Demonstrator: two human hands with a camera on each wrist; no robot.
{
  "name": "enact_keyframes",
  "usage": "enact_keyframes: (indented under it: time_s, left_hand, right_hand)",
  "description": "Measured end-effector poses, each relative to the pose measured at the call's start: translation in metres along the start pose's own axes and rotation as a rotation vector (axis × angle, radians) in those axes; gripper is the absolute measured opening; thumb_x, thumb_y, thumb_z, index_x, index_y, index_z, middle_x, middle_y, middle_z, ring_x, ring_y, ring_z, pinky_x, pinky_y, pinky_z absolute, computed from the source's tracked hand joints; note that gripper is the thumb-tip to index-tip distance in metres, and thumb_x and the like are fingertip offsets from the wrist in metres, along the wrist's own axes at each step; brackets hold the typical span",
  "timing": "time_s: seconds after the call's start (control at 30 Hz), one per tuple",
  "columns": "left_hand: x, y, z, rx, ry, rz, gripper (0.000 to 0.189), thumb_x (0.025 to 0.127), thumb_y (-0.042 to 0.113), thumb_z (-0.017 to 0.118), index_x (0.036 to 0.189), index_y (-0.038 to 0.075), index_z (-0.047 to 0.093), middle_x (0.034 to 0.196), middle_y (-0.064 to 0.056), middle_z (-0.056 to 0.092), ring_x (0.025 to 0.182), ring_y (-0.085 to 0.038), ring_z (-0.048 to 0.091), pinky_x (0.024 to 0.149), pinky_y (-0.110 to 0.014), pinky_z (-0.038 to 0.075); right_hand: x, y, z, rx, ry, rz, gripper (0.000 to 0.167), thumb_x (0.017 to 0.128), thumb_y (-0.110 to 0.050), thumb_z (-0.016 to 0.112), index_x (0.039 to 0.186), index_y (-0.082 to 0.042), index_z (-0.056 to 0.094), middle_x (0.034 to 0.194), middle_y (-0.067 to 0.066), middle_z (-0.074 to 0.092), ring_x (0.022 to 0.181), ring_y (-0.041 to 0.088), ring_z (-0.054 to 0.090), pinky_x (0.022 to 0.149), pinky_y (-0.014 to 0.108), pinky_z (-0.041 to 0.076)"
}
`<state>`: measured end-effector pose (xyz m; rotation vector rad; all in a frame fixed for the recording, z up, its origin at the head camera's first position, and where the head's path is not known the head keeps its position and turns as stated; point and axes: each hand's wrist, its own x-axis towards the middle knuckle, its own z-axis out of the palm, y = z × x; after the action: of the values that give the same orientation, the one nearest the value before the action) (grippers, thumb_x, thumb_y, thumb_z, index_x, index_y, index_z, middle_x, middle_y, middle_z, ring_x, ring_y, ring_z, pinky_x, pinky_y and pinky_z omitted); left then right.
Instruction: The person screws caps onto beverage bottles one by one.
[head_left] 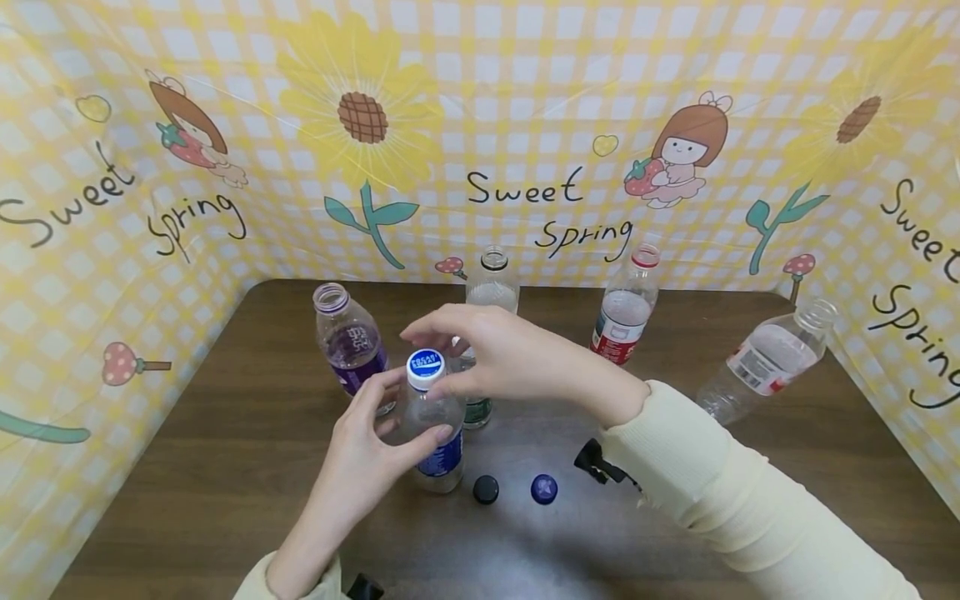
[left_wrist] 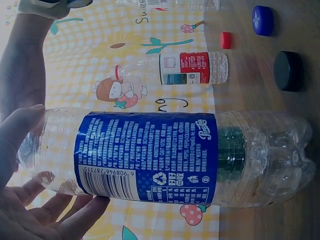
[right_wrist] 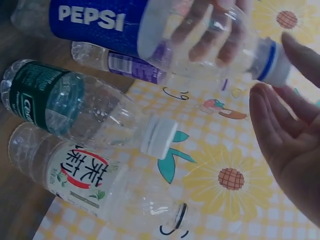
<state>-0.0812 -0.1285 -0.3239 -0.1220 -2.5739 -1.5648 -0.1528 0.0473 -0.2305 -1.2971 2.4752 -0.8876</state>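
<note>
A clear plastic bottle (head_left: 442, 457) with a blue Pepsi label stands upright, topped by a white cap (head_left: 426, 369) with a blue printed top. My left hand (head_left: 367, 446) grips its upper part, thumb on the near side and fingers behind. Around the cap, the thumb and fingers of my right hand (head_left: 491, 354) are curved, fingertips right at its rim in the right wrist view. Directly behind stands a green-labelled bottle (right_wrist: 45, 95) with a white cap (right_wrist: 160, 137). On the table to the right lie a black cap (head_left: 486, 490) and a dark blue cap (head_left: 543, 489).
Several uncapped bottles stand around: a purple-labelled bottle (head_left: 351, 342) at left, a tea bottle (right_wrist: 80, 170) at the back, a red-labelled bottle (head_left: 624, 321), and another clear bottle (head_left: 772, 358) at right. The left wrist view shows a red cap (left_wrist: 226, 40). Printed cloth (head_left: 525, 100) encloses the table.
</note>
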Motion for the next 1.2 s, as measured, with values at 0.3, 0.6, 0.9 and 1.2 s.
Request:
enact_keyframes:
  time_s: [0.3, 0.6, 0.9, 1.2]
  left_hand:
    - [0.001, -0.001, 0.001, 0.005, -0.003, 0.011, 0.064, 0.076, 0.023, 0.081, 0.131, 0.013, 0.049, 0.134, -0.010, 0.053, 0.123, -0.031, 0.052, 0.095, -0.047, 0.053]
    - [0.000, 0.000, 0.000, 0.017, -0.009, -0.023, 0.064, 0.077, 0.024, 0.081, 0.131, 0.014, 0.048, 0.134, -0.007, 0.052, 0.125, -0.028, 0.051, 0.097, -0.046, 0.052]
    - [-0.001, 0.001, 0.000, 0.007, -0.010, -0.023, 0.064, 0.077, 0.024, 0.081, 0.131, 0.014, 0.048, 0.133, -0.008, 0.053, 0.123, -0.027, 0.052, 0.097, -0.046, 0.052]
    - [0.000, 0.001, 0.000, -0.003, -0.007, -0.006, 0.064, 0.077, 0.023, 0.081, 0.131, 0.013, 0.048, 0.135, -0.009, 0.051, 0.125, -0.030, 0.051, 0.097, -0.046, 0.052]
  right_hand:
    - [-0.001, 0.000, -0.004, -0.030, -0.022, -0.052, 0.034, 0.087, -0.008, 0.068, 0.120, -0.007, 0.064, 0.118, 0.004, 0.065, 0.107, 0.012, 0.062, 0.093, 0.021, 0.052]
    - [0.002, -0.001, 0.004, -0.069, 0.069, 0.035, 0.033, 0.081, -0.022, 0.076, 0.107, -0.006, 0.063, 0.100, 0.004, 0.065, 0.090, 0.011, 0.061, 0.082, 0.018, 0.053]
    - [0.002, 0.000, 0.007, -0.064, 0.077, 0.056, 0.045, 0.079, -0.028, 0.079, 0.112, -0.007, 0.058, 0.101, 0.003, 0.064, 0.092, 0.011, 0.059, 0.079, 0.017, 0.052]
    - [-0.001, -0.001, -0.006, -0.047, -0.044, -0.040, 0.038, 0.086, -0.009, 0.065, 0.124, -0.007, 0.061, 0.119, 0.004, 0.064, 0.105, 0.012, 0.061, 0.090, 0.021, 0.053]
